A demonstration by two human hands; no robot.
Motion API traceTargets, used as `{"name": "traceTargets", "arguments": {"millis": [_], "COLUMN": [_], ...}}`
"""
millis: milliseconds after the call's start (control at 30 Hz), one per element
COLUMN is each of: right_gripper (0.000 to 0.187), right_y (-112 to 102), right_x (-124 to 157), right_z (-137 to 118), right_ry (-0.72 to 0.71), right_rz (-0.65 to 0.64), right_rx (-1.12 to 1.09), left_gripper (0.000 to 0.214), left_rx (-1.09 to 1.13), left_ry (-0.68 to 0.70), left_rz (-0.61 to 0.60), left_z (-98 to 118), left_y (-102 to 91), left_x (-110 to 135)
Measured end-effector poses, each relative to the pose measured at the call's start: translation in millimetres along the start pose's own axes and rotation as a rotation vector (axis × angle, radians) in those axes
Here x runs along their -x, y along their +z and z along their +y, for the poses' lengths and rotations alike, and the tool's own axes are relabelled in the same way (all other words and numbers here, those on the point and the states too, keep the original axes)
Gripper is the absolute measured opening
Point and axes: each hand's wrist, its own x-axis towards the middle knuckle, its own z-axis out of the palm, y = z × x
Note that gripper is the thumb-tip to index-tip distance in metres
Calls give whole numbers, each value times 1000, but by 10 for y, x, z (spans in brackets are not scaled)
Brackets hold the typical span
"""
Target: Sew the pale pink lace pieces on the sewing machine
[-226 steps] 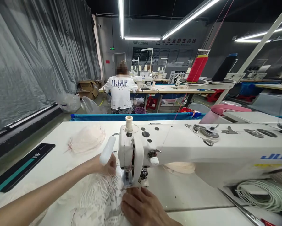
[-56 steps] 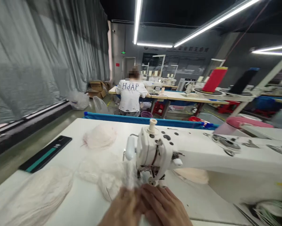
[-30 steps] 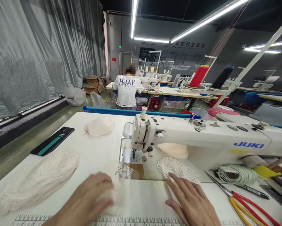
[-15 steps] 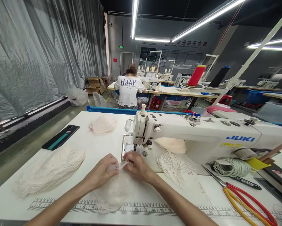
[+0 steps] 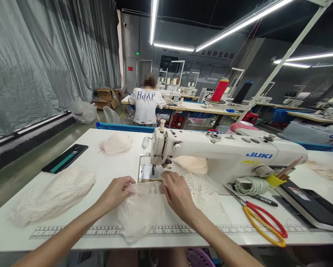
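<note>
The lace piece (image 5: 142, 213) lies between both hands and reaches almost to the near rim of the table (image 5: 113, 167); bare tabletop opens left of the left hand (image 5: 114, 191). The right hand (image 5: 179, 194) presses flat on the lace. The left hand's curled fingers hide whether they pinch it.

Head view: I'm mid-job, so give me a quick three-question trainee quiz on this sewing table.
1. True or false: the scissors lie left of the sewing machine needle.
2. Of the left hand and right hand, which touch the lace piece? A) left only B) right only C) both
3. Fill in: the blue brand name on the sewing machine reads ____.
Key: 1 false, they lie to its right. 2 C. 3 JUKI.
</note>
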Motion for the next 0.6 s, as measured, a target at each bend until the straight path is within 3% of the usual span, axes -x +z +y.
{"name": "traceTargets", "arguments": {"millis": [100,200,233,333,367,600], "right_gripper": [32,76,73,26,19,30], "right_y": [229,560,662,844,857,727], "right_x": [219,430,483,590,614,688], "right_z": [-227,-415,-453,-489,-486,-534], "right_ry": [-233,-527,-559,-588,-605,-648], "right_rz": [-9,-23,-4,51,55,3], "right_rx": [90,179,194,205,200,127], "left_gripper": [18,21,23,28,30,34], "left_rx": [-77,-95,-96,-86,-77,-35], "left_ry": [7,2,-4,-37,-50,-71], "left_rz": [70,72,76,86,84,59], "left_z": [-105,-165,-174,-184,-187,-227], "left_y": [-72,-119,-129,-149,-152,-114], "left_x": [39,113,144,249,284,401]}}
